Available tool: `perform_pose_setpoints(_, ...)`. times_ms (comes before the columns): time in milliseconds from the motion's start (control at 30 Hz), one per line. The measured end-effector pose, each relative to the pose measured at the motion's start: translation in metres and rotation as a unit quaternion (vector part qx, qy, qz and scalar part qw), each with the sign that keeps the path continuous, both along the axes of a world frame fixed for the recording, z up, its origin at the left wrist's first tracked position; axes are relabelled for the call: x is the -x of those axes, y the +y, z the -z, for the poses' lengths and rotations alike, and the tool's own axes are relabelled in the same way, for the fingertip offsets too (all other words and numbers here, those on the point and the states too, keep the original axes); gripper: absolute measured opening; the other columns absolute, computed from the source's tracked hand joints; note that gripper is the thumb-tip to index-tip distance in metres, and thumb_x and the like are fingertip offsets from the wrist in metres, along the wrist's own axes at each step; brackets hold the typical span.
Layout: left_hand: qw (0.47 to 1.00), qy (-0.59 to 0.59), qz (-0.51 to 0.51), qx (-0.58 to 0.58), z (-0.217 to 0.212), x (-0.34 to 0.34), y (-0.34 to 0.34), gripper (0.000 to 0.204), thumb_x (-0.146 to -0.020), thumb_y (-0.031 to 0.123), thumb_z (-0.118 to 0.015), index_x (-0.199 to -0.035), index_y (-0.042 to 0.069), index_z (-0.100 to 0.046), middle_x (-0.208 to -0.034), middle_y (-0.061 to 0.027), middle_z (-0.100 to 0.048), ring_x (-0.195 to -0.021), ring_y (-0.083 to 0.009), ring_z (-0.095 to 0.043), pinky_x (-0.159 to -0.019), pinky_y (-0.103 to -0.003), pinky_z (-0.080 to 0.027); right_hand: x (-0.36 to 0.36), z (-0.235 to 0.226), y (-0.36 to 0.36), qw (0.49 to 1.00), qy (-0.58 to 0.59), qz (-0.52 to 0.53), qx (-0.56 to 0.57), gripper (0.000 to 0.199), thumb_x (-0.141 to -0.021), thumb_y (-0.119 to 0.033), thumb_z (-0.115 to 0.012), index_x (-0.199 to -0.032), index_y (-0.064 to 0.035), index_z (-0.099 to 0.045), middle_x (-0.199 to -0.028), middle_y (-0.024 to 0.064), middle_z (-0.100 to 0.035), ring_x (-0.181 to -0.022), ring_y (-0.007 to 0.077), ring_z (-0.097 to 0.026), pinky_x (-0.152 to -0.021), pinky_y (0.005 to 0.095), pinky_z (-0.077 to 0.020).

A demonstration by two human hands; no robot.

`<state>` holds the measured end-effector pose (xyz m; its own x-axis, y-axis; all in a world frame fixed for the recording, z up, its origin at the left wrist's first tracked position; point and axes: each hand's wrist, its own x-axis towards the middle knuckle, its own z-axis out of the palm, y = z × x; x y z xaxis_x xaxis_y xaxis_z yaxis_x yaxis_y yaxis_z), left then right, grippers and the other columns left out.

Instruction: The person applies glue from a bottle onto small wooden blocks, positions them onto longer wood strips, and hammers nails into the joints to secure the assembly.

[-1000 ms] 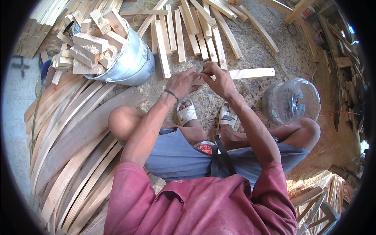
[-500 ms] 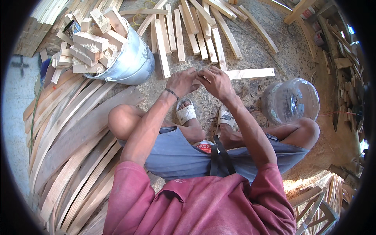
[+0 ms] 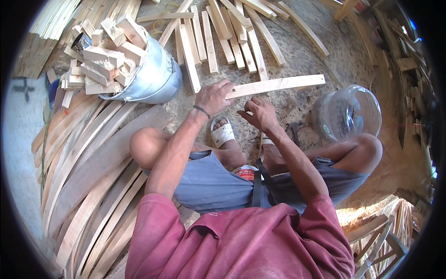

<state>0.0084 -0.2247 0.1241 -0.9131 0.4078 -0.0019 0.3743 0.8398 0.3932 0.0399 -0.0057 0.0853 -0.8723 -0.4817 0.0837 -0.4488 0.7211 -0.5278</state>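
Observation:
My left hand (image 3: 214, 96) grips the left end of a pale wooden slat (image 3: 278, 85) that lies across the ground and points right. My right hand (image 3: 260, 114) sits just below the slat with its fingers pinched together on something small that I cannot make out. Both hands are above my feet in white sandals (image 3: 223, 132). I am crouching, with my knees to either side.
A metal bucket (image 3: 155, 76) full of wood offcuts stands at the upper left. Several short slats (image 3: 232, 37) lie in a row beyond the hands. A clear plastic jug (image 3: 346, 114) rests by my right knee. Long bent boards (image 3: 83, 172) are stacked on the left.
The hands, close together over the slat's end before, have come apart. The left hand stays on the slat; the right has dropped just below it.

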Motion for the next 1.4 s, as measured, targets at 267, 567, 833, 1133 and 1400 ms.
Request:
perform_pose_setpoints(267,1.0,0.013,0.002,-0.007,0.005,-0.001,-0.002,0.047,-0.079,0.031,-0.078,-0.121,0.015,-0.065,-0.118,-0.0041,-0.064,-0.094,-0.0292,-0.07,-0.078,-0.04,-0.06,0.004,0.008,0.0,0.988,-0.097,0.078,0.088,0.021,-0.084,-0.026,-0.074,-0.081,-0.007,-0.066,-0.07,0.0134,-0.064,-0.066,0.0352,-0.065,-0.065,0.0432,-0.054)
perform_pose_setpoints(567,0.999,-0.03,-0.006,0.011,-0.009,0.002,0.007,0.04,-0.077,0.029,-0.08,-0.111,0.017,-0.063,-0.108,-0.0032,-0.065,-0.09,-0.0302,-0.07,-0.074,-0.043,-0.059,0.04,-0.072,-0.014,0.964,0.155,-0.097,0.195,0.014,-0.079,-0.008,-0.071,-0.093,-0.008,-0.069,-0.089,0.007,-0.067,-0.089,0.0275,-0.068,-0.068,0.0376,-0.0572)
perform_pose_setpoints(833,0.999,-0.016,-0.036,-0.018,-0.011,-0.001,0.008,0.038,-0.074,0.03,-0.081,-0.101,0.014,-0.059,-0.091,-0.0083,-0.07,-0.085,-0.0351,-0.07,-0.07,-0.046,-0.057,0.04,-0.058,-0.028,0.981,0.075,-0.038,0.175,0.016,-0.078,-0.007,-0.071,-0.093,-0.0046,-0.066,-0.09,0.0102,-0.066,-0.086,0.0301,-0.068,-0.071,0.0398,-0.0587)
perform_pose_setpoints(1133,0.999,0.031,0.0,-0.029,0.002,0.001,-0.002,0.046,-0.077,0.031,-0.078,-0.119,0.017,-0.064,-0.108,-0.0062,-0.067,-0.088,-0.0329,-0.07,-0.075,-0.043,-0.059,0.006,-0.031,-0.009,0.975,-0.02,0.063,0.213,0.024,-0.084,-0.023,-0.076,-0.091,-0.0029,-0.064,-0.086,0.0117,-0.064,-0.076,0.0296,-0.066,-0.066,0.0386,-0.0557)
perform_pose_setpoints(1400,1.0,-0.017,-0.003,-0.011,0.002,0.003,0.001,0.048,-0.079,0.03,-0.076,-0.123,0.016,-0.065,-0.119,-0.0047,-0.065,-0.093,-0.0298,-0.07,-0.079,-0.04,-0.059,0.013,0.075,-0.008,0.975,-0.072,0.036,0.206,0.069,-0.082,-0.032,-0.076,-0.139,-0.007,-0.046,-0.137,0.0238,-0.051,-0.124,0.0435,-0.049,-0.104,0.0474,-0.0422)
